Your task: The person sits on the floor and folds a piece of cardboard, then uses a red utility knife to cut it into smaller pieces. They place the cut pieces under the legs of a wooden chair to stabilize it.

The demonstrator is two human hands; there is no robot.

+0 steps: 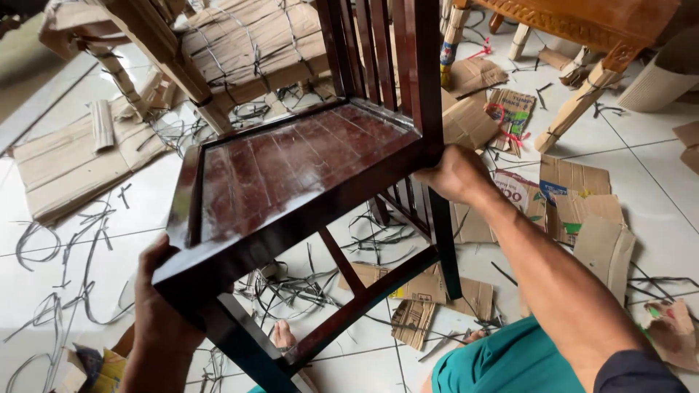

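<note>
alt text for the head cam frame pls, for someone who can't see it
A person holds a dark red-brown wooden chair off the floor, left hand gripping its front corner and right hand gripping the seat frame by the back post. Around it, torn cardboard pieces and cut black straps litter the white tiled floor, with cardboard-wrapped furniture behind.

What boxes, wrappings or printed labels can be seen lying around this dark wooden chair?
Printed cardboard piece: floor right of the chair, flat, white with red print.
Printed carton flap: floor behind, brown with coloured print and red string.
Cardboard wrapping: strapped around furniture at top, brown.
Flattened carton: floor at left, plain brown.
</note>
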